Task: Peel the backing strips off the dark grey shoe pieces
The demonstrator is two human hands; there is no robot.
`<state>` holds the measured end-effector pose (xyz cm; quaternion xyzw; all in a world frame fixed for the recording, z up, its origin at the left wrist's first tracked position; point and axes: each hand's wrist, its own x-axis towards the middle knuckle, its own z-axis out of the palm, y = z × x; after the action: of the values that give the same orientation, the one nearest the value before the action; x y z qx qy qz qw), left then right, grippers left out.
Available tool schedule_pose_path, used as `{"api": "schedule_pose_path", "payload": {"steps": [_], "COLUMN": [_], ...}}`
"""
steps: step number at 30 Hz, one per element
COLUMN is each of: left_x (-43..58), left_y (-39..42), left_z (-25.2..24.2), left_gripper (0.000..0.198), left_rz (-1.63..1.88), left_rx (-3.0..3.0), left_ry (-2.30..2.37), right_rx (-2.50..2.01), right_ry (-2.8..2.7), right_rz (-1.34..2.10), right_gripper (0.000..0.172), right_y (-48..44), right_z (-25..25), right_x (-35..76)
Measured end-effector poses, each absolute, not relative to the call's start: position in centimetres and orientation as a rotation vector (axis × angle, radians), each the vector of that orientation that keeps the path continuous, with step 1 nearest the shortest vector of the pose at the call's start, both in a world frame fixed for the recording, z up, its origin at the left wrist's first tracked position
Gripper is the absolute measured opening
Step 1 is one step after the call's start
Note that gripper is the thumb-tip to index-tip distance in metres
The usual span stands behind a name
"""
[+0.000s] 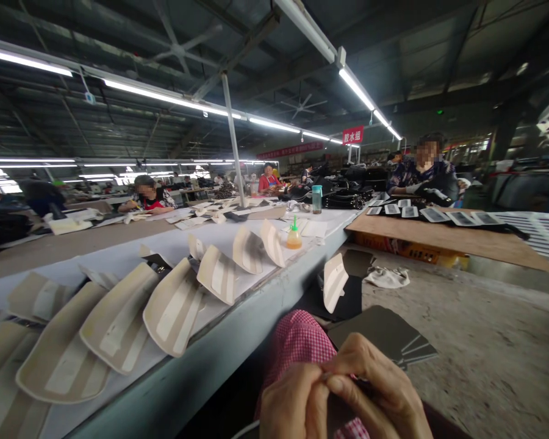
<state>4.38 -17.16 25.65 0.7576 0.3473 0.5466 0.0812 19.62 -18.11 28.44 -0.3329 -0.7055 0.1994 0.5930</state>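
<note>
Low in the view, my left hand (290,399) and my right hand (382,390) meet with fingertips pinched together. Both are closed on the edge of a dark brown piece of sheet material (339,413), most of which is hidden below and behind the fingers. My lap, in pink checked cloth (299,335), lies beneath them. Just beyond my right hand is a fanned stack of dark flat panels (377,329). A curved beige panel (335,283) stands on a black piece a little farther off.
Curved beige panels (176,308) line the table edge (256,289) at left. A glue bottle with a green tip (293,236) and a teal-capped bottle (317,200) stand farther back. A white cloth (388,277) lies on the floor. Several co-workers sit beyond, one (425,171) at right.
</note>
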Motion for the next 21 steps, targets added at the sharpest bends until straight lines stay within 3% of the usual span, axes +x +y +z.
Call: {"api": "schedule_pose_path", "payload": {"steps": [4,7,9,14,17,21], "left_x": [3.7,3.3,3.5,5.0,5.2,4.3], "left_y": [-16.9,-17.0,-17.0,-16.4,-16.0,-16.0], "left_z": [26.2,26.2,26.5,27.8,28.1,28.2], "left_gripper": [0.010,0.053,0.062,0.004,0.020,0.018], "left_rz": [1.430,1.365,1.362,1.600,1.728,1.735], "left_rx": [2.286,2.397,2.468,2.493,2.438,2.394], "left_ry": [1.077,1.297,1.366,1.259,1.173,1.015], "right_rx": [-0.846,-0.871,-0.828,-0.722,-0.707,-0.702], "right_ry": [-1.427,-1.195,-1.133,-1.102,-1.118,-1.196], "right_rz": [0.612,0.815,0.901,0.926,0.846,0.669], "right_gripper": [0.012,0.022,0.021,0.015,0.012,0.011], "right_y": [-18.0,-17.5,-17.1,-16.9,-17.4,-18.2], "right_z": [28.5,27.7,27.0,26.2,26.4,27.0], "right_x": [19.6,19.9,19.9,19.4,19.5,19.9]}}
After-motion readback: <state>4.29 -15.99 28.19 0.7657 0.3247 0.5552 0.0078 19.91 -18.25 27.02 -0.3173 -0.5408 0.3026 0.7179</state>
